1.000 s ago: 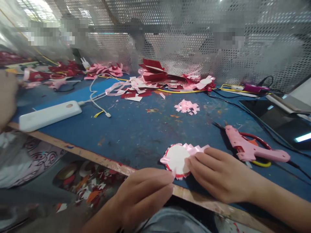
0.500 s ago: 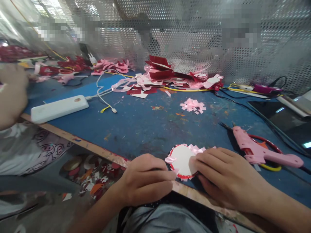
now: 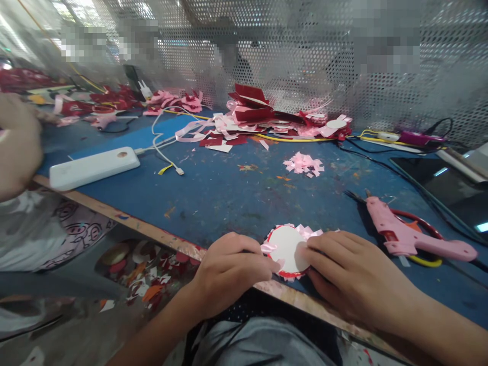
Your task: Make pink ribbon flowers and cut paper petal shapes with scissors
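At the table edge (image 3: 152, 232), I had left hand (image 3: 238, 264) pinching pink ribbon (image 3: 270, 248), right hand (image 3: 348, 272) grasping the white disc (image 3: 287, 248); likely trim-fitting, next calling for steady pressing.

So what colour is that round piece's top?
The round piece is white on top, clearest in the head view.

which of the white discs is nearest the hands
The red-edged disc, between the left hand and right hand; the other white disc lies farther back, on the scrap pile.
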`<state>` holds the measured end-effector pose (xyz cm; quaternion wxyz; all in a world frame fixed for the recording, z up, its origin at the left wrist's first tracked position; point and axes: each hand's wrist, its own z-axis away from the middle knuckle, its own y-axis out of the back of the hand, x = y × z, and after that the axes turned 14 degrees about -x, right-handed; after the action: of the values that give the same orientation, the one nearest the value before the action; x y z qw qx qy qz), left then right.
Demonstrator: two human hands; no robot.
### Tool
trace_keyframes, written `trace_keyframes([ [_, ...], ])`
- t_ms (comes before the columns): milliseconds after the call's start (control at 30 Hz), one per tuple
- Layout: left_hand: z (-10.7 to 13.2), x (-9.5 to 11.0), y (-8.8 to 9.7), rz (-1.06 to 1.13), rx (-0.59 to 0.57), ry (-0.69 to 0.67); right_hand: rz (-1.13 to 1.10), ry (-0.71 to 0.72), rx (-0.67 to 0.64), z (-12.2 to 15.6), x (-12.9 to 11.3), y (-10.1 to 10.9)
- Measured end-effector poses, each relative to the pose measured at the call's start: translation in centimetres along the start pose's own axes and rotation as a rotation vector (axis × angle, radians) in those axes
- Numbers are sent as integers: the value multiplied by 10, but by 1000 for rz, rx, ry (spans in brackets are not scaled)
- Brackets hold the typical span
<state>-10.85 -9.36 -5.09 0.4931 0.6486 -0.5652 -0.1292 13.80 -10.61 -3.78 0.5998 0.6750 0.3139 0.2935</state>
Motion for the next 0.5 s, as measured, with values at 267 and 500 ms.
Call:
trace_keyframes([
  [267,-1,1,-2,-8,-17,5,-27,-15,-9,0,0,1],
  [500,3,-6,-2,-78,-39,5,-80,50,58,-2,-7,-2],
])
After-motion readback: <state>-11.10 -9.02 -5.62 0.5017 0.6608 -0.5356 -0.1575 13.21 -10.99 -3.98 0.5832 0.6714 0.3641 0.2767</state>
